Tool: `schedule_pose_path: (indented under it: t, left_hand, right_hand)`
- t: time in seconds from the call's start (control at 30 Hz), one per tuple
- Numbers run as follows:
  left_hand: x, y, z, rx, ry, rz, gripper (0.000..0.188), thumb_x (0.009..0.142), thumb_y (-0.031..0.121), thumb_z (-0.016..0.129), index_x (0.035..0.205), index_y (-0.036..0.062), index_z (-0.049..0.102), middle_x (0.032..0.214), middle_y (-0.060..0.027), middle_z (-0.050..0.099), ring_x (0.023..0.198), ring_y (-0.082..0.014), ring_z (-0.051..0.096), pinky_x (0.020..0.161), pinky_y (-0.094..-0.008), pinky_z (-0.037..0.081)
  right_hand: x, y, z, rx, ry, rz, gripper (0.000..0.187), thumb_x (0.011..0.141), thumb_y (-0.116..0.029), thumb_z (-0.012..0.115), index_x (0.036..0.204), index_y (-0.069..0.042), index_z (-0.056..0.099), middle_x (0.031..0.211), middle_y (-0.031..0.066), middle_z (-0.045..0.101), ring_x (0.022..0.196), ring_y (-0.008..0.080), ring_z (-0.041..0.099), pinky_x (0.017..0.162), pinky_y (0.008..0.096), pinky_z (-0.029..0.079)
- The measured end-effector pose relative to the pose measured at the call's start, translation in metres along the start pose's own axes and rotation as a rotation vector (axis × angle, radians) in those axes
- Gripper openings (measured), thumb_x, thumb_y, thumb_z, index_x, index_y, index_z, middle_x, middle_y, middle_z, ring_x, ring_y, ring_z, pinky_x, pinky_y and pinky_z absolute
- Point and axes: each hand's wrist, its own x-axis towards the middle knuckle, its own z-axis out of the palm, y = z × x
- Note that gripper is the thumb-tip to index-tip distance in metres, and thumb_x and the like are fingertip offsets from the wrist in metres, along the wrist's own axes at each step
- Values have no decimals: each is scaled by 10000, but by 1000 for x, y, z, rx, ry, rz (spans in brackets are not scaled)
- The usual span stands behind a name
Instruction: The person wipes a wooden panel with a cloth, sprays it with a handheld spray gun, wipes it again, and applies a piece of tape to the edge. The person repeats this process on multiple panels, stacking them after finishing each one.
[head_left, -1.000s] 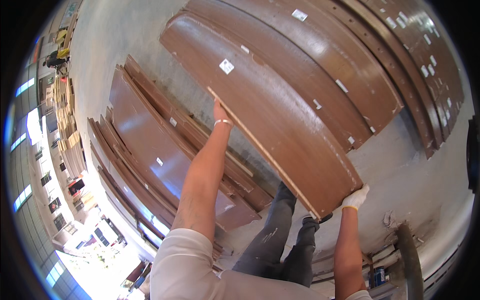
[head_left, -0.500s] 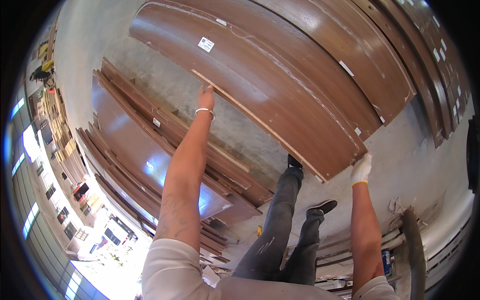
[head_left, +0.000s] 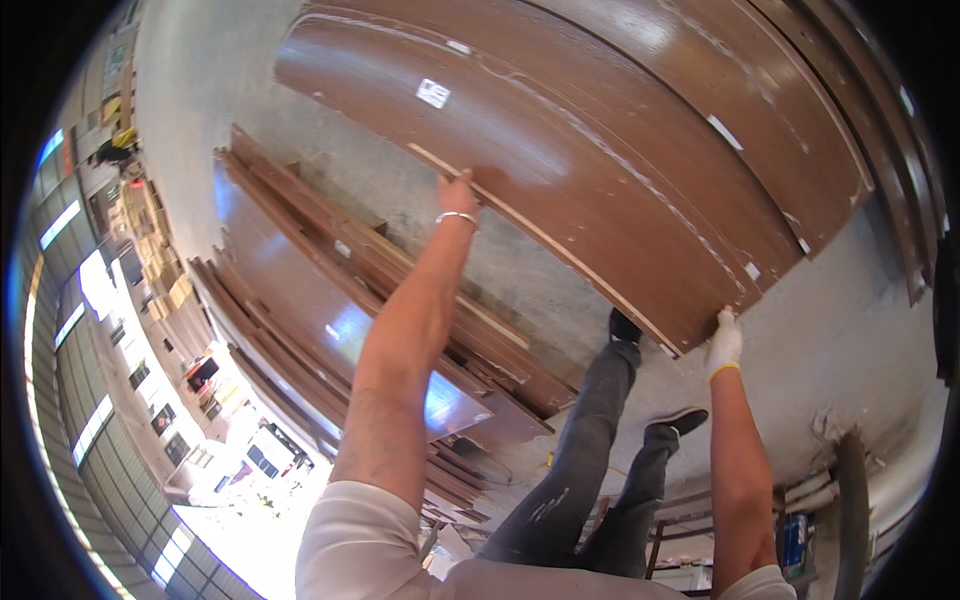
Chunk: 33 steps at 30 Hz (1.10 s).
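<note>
A long brown wood panel [head_left: 520, 190] with a paler front edge lies slanting in front of me, on top of other panels. My left hand [head_left: 459, 193], bare with a white bracelet at the wrist, closes on its front edge, fingers over the top face. At the panel's short near end, my right hand [head_left: 726, 340] wears a white glove with a yellow cuff. Its fingers grip that end close to the front corner, though part of the grip is hidden. A white label [head_left: 433, 94] sits on the panel toward its far end.
To the left, a stack of brown panels [head_left: 300, 262] lies low on the concrete floor [head_left: 185, 90]. More brown panels [head_left: 690, 90] lie beyond, at the right. A dark post or pipe [head_left: 852, 510] stands at the lower right. Another person [head_left: 118, 150] is far off at the upper left.
The view has shifted, so the panels appear farther right. My left fingers now reach farther over the panel's edge. My right hand has moved along the short end toward the front corner.
</note>
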Motion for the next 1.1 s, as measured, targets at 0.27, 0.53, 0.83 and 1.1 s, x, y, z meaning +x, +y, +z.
schedule_pose_path:
  t: [0.27, 0.53, 0.83, 1.1]
  left_hand:
    - [-3, 2, -15, 146, -45, -27, 548, 953, 204, 646, 1450, 122, 428, 1535, -91, 430, 1426, -354, 376, 1045, -626, 409]
    - [3, -6, -6, 88, -37, 63, 823, 925, 116, 658, 1606, 59, 198, 1481, -186, 496, 1258, -330, 540, 1013, -465, 466]
    - [7, -23, -6, 56, -101, 58, 521, 945, 86, 623, 1410, 161, 402, 1469, -104, 460, 1322, -333, 470, 954, -594, 517]
    - [-26, -60, 4, 277, -83, 53, 480, 979, 83, 588, 1428, 143, 428, 1420, -80, 508, 1282, -297, 499, 932, -532, 561]
  right_hand:
    - [30, 17, -16, 14, -85, -53, 526, 1059, -232, 537, 1503, 13, 399, 1452, 116, 531, 1297, 226, 533, 1124, 349, 383]
    - [27, 3, -20, -10, -179, 45, 540, 1069, -299, 517, 1532, -70, 358, 1459, 150, 500, 1298, 339, 531, 976, 566, 534]
    - [-2, -25, -8, -628, 69, -116, 607, 997, -514, 550, 1301, 10, 603, 1285, 282, 649, 1231, 404, 613, 1043, 475, 455]
    - [-21, -37, 0, -595, -8, 3, 550, 992, -491, 559, 1317, -47, 553, 1304, 273, 638, 1227, 471, 594, 1033, 512, 461]
